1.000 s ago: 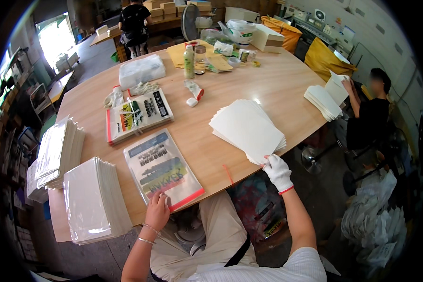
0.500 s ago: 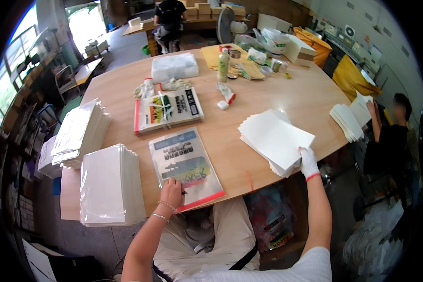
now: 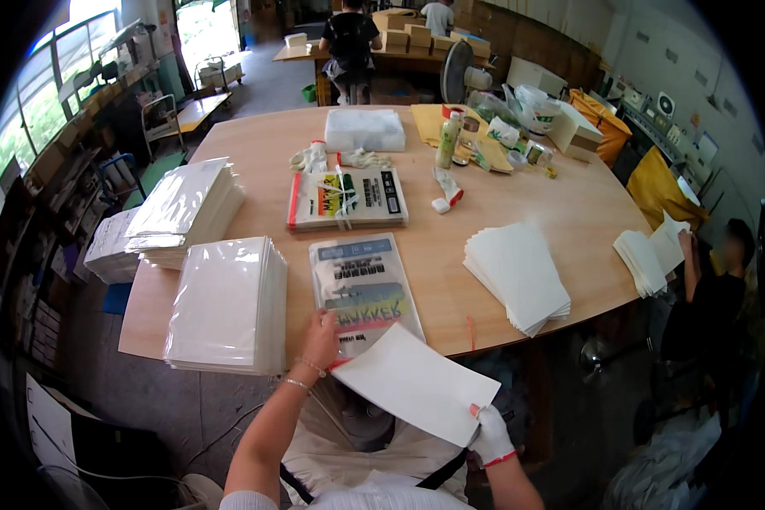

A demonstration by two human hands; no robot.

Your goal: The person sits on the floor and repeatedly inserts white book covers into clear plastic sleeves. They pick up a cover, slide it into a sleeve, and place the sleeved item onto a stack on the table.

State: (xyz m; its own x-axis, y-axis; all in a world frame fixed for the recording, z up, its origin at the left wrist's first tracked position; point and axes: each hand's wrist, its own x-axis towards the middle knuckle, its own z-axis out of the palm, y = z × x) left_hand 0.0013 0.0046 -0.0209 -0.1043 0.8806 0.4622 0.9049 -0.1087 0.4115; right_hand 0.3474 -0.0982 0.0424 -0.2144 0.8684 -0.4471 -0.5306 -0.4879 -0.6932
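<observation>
Flat on the table in front of me lies a clear printed plastic bag [image 3: 365, 276] with a red strip along its near edge. My left hand [image 3: 320, 335], bare with bracelets at the wrist, is closed on the bag's near left part. My right hand [image 3: 491, 437], in a white glove with bare fingertips, grips the right end of some white paper [image 3: 416, 384]; I cannot tell how many sheets. The paper slants over my lap, its left corner overlapping the bag's near edge. A fanned stack of white paper [image 3: 518, 276] lies to the right.
Piles of filled clear sleeves [image 3: 225, 302] stand on the left. Beyond the bag are a tied bundle of printed bags [image 3: 348, 200], gloves [image 3: 310, 158], a bottle [image 3: 448, 140] and clutter. At the right edge a co-worker [image 3: 714, 289] handles white paper.
My right hand has drawn white paper off the stack and brought it left and toward me, to the bag's near edge. My left hand stays at the bag; the view has shifted.
</observation>
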